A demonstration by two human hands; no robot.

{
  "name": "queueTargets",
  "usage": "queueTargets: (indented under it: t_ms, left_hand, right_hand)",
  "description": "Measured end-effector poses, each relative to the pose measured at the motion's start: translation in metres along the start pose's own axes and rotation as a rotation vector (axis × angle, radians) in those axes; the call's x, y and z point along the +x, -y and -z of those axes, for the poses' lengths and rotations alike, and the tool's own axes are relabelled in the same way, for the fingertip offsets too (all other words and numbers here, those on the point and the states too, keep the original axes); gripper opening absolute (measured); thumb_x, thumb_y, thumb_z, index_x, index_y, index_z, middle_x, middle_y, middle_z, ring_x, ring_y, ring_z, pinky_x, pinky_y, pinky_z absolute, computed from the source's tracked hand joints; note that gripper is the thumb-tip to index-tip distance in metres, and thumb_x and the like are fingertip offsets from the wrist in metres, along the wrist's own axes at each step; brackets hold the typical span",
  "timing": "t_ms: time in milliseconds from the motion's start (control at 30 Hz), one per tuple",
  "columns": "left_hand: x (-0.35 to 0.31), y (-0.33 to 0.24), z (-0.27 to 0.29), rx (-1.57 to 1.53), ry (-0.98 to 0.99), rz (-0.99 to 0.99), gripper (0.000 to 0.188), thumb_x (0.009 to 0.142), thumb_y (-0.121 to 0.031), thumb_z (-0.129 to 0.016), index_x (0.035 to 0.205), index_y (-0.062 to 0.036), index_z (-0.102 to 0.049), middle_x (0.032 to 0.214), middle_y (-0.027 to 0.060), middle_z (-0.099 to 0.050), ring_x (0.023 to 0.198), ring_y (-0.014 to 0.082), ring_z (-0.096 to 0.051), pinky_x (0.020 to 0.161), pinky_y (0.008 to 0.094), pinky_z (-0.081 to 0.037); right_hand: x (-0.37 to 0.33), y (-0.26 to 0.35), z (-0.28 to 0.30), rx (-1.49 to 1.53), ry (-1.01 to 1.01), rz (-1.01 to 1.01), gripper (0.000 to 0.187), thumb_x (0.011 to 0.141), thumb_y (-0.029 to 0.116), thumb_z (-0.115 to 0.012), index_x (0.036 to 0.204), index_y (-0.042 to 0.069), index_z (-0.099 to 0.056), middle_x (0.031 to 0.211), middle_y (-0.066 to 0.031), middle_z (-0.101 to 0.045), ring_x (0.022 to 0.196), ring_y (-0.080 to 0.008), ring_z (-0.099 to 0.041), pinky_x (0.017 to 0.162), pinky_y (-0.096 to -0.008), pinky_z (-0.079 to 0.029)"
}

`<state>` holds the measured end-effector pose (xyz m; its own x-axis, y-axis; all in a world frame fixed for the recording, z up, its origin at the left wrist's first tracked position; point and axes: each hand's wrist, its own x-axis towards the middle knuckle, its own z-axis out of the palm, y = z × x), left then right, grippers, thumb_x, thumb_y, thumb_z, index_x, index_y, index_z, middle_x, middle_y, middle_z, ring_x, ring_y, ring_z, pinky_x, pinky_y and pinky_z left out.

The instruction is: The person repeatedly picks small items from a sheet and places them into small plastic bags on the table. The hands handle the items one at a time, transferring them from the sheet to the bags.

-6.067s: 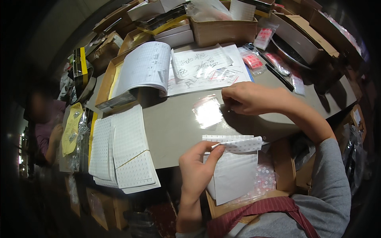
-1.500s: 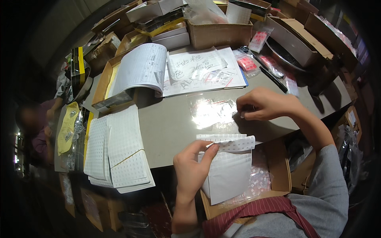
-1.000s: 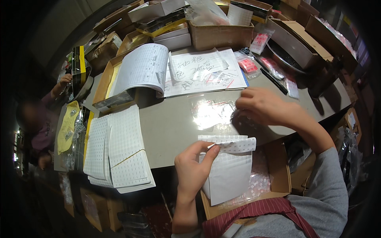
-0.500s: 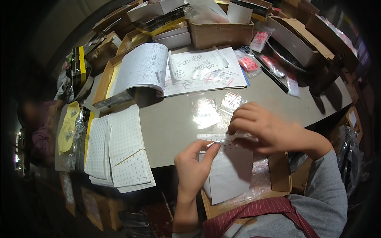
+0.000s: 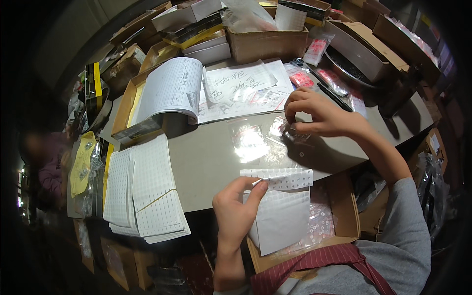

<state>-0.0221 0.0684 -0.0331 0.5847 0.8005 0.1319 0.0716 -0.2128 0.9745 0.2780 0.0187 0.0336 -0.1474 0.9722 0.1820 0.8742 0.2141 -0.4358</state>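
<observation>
My left hand (image 5: 239, 206) pinches the left edge of a sticker sheet (image 5: 280, 216) between thumb and fingers. The sheet's top is folded over, showing rows of small printed marks; its plain white side hangs below. My right hand (image 5: 322, 115) is over the small clear plastic bags (image 5: 278, 129) on the table, thumb and forefinger curled together. Whatever its fingertips hold, if anything, is too small to make out. Another clear bag (image 5: 248, 140) shines beside them. Below the sheet, an open cardboard box (image 5: 346, 209) holds bags with small round pieces.
Stacked sticker sheets (image 5: 160, 196) with a rubber band lie at left. Behind are an open notebook (image 5: 172, 88) and handwritten papers (image 5: 241, 81). Cardboard boxes (image 5: 268, 44) line the back. A black pen (image 5: 334, 96) and red-marked bags (image 5: 300, 77) are at right. Another person (image 5: 51, 162) is at far left.
My right hand has left the sheet's folded top and moved away across the table to the small bags. My left hand keeps its pinch on the sheet. The view has shifted slightly.
</observation>
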Motion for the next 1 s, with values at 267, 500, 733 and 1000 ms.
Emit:
queueTargets:
  t_ms: [267,500,733,1000]
  left_hand:
    - [0.0,-0.004,0.003,-0.054,0.028,0.09,0.015,0.089,-0.005,-0.077,0.1,0.0052,-0.077,0.083,0.0011,-0.072,0.074,0.0057,-0.06,0.066,0.0207,-0.046]
    - [0.003,-0.008,0.002,-0.089,0.056,0.089,0.018,0.091,-0.012,-0.08,0.102,0.0027,-0.078,0.079,0.0034,-0.074,0.07,0.0068,-0.06,0.063,0.023,-0.047]
    - [-0.006,0.001,0.007,-0.104,-0.012,0.165,0.014,0.09,-0.007,-0.078,0.099,0.0026,-0.077,0.075,-0.0053,-0.064,0.064,0.0012,-0.044,0.056,0.0197,-0.031]
    - [0.0,-0.009,0.002,-0.105,0.023,0.149,0.017,0.091,-0.01,-0.078,0.098,0.0053,-0.075,0.082,-0.0004,-0.068,0.074,0.0059,-0.058,0.068,0.0199,-0.044]
  right_hand:
    - [0.004,-0.024,-0.019,-0.174,0.069,-0.007,0.022,0.082,0.019,-0.08,0.091,0.003,-0.068,0.109,-0.0128,-0.059,0.115,-0.0334,-0.049,0.102,-0.0433,-0.043]
    - [-0.012,0.004,0.007,-0.099,-0.256,0.051,0.032,0.084,0.026,-0.085,0.088,0.004,-0.063,0.097,-0.0086,-0.06,0.104,-0.0274,-0.051,0.093,-0.039,-0.042]
    - [-0.081,0.136,0.015,1.219,-0.215,0.733,0.02,0.082,0.004,-0.081,0.067,-0.002,-0.069,0.066,-0.0129,-0.066,0.052,-0.0226,-0.06,0.064,-0.0427,-0.05]
    - [-0.132,0.161,0.031,1.252,-0.142,0.811,0.025,0.087,0.006,-0.076,0.064,-0.001,-0.068,0.064,-0.0115,-0.065,0.046,-0.0191,-0.052,0.047,-0.0358,-0.029]
